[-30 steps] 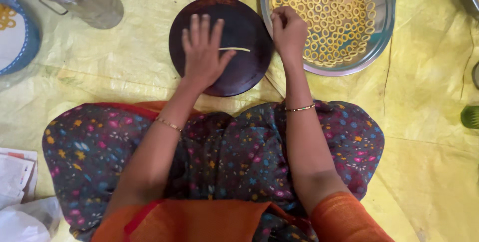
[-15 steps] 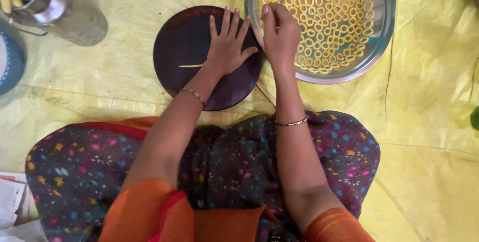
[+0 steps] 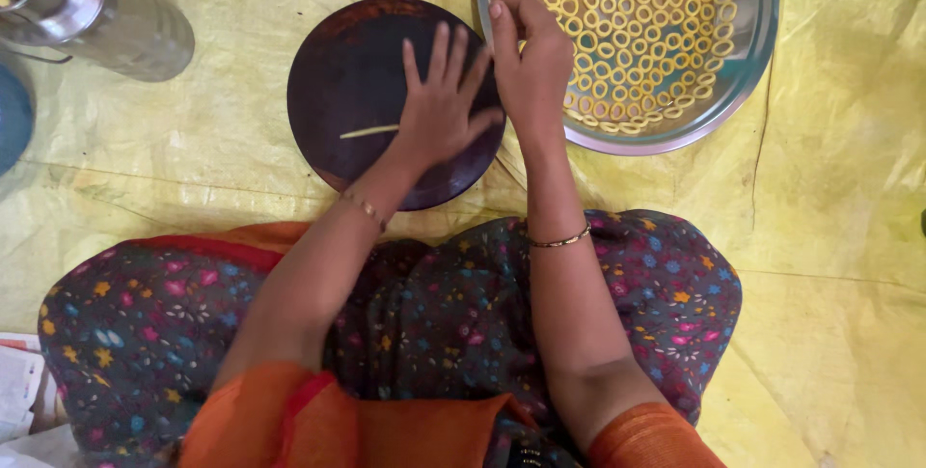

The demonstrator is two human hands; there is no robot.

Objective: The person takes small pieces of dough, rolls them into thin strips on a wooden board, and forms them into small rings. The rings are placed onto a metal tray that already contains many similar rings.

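A thin dough strip (image 3: 369, 131) is pressed flat on the dark round board (image 3: 338, 63) under the left hand (image 3: 439, 106), fingers spread. The right hand (image 3: 531, 68), fingers pinched together, is held over the near-left rim of the steel tray (image 3: 762, 34) of dough rings (image 3: 637, 24); contents cannot be told. The strip is judged soft, light and easily torn, best taken at its ends.

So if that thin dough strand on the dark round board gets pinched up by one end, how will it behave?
The dough strand looks thin and soft, so it would probably droop and may tear. Under the left hand on the dark board, it likely rolls easily.

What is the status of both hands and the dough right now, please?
Left hand flat on dark round board, rolling dough strand. Right hand at tray of dough rings. Nothing obstructing.
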